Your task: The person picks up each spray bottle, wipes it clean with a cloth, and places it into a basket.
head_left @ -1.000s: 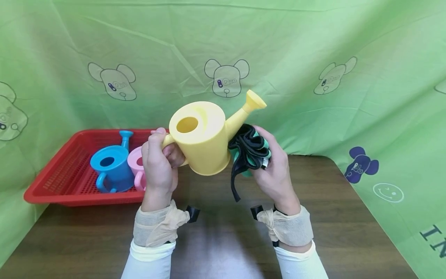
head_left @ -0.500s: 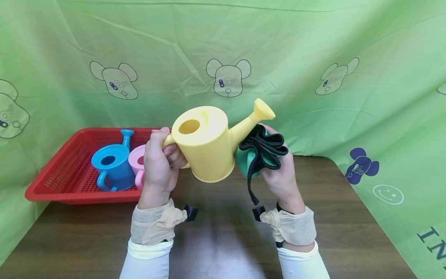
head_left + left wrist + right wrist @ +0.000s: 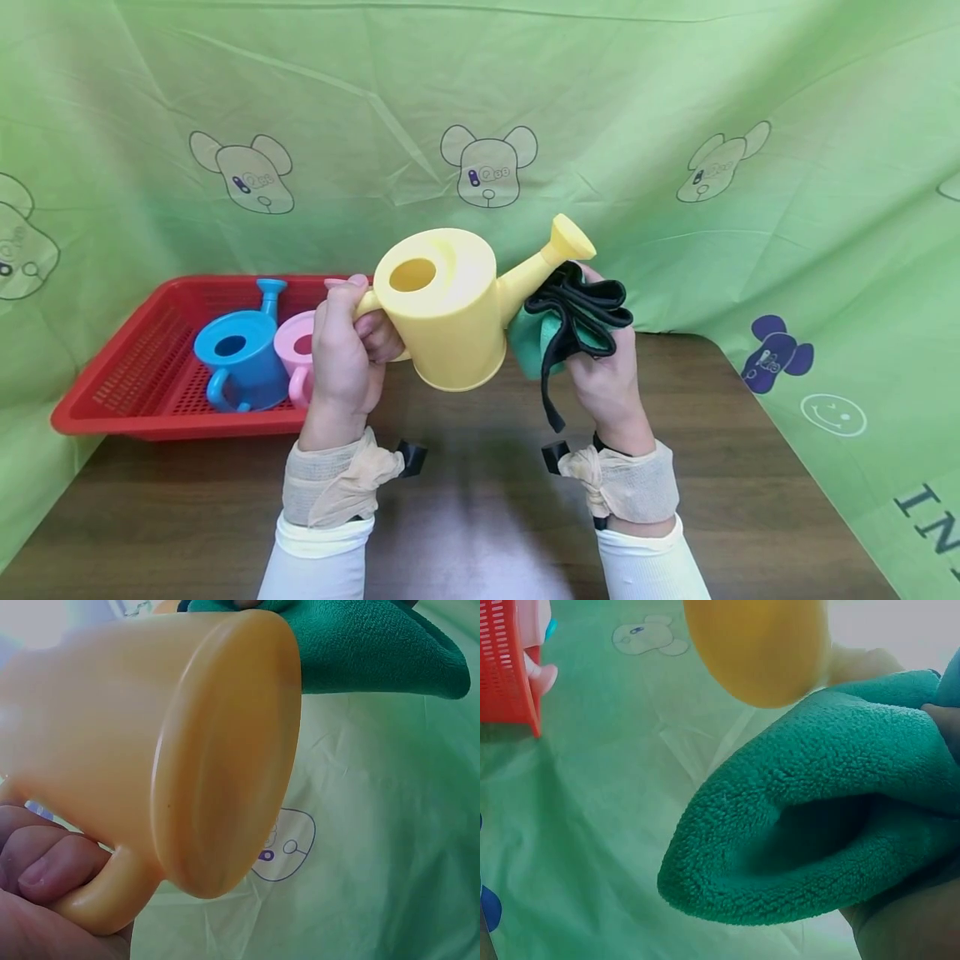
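Observation:
A yellow watering can (image 3: 450, 325) is held up above the table, its spout pointing right. My left hand (image 3: 345, 367) grips its handle, and in the left wrist view the fingers (image 3: 52, 862) curl through the handle (image 3: 112, 900). My right hand (image 3: 611, 379) holds a bunched green cloth with black edging (image 3: 573, 312) against the underside of the spout, near the can's body. Fluffy green pile of the cloth (image 3: 810, 772) fills much of the right wrist view, close to the can (image 3: 761, 645). Most right-hand fingers are hidden behind the cloth.
A red plastic basket (image 3: 135, 425) stands at the left of the wooden table (image 3: 465, 525). Inside it are a blue watering can (image 3: 243, 358) and a pink one (image 3: 296, 350), the latter partly hidden by my left hand. A green printed curtain (image 3: 600, 83) hangs behind.
Over the second, the can has shifted slightly right and down. My right hand has moved right with the cloth, which now shows more of its green side along the spout.

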`<action>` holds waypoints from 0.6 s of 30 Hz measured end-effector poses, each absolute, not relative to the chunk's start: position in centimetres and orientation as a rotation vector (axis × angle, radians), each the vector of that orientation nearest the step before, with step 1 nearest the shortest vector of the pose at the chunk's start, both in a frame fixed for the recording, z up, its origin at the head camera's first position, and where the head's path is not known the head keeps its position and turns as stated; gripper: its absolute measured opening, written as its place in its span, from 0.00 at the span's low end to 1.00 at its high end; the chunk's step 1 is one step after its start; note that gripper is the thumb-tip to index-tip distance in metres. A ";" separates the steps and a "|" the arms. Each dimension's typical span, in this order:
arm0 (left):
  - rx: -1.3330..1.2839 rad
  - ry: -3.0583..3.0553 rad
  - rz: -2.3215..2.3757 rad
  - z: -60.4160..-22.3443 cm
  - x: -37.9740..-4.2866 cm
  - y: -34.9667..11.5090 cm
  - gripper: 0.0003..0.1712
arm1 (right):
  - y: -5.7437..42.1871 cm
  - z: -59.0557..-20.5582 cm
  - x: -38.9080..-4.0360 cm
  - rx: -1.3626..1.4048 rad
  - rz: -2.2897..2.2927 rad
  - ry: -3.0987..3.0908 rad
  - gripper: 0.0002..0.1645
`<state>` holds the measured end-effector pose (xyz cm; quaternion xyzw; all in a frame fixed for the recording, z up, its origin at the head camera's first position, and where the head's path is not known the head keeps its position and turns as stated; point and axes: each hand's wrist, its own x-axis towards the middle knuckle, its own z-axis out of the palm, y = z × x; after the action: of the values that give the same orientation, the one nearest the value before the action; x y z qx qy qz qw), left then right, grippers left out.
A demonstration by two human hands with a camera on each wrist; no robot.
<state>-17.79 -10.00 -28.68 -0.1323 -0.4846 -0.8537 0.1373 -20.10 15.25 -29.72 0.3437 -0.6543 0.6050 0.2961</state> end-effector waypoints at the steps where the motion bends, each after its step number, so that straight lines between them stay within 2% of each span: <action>1: -0.383 -1.400 -2.468 -28.7 -17.8 -10.0 0.29 | 15.3 -29.8 -20.1 0.911 1.616 -1.731 0.29; 5: -0.363 -1.386 -2.412 -28.7 -17.7 -10.0 0.28 | 15.2 -29.9 -20.2 0.891 1.661 -1.680 0.37; 8: -0.332 -1.370 -2.367 -28.7 -17.6 -10.0 0.28 | 15.0 -29.9 -20.1 0.839 1.703 -1.594 0.38; 12: -0.298 -1.372 -2.376 -28.7 -17.5 -10.1 0.27 | 14.9 -29.7 -20.0 0.787 1.838 -1.401 0.31; 18: -0.352 -1.410 -2.443 -28.8 -17.6 -9.8 0.28 | 14.8 -29.9 -19.7 0.813 1.993 -1.271 0.26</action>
<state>-17.59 -9.84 -28.77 -0.1224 -0.4905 -0.8499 0.1487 -19.73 14.80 -29.87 0.3088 -0.4824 0.7567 0.3154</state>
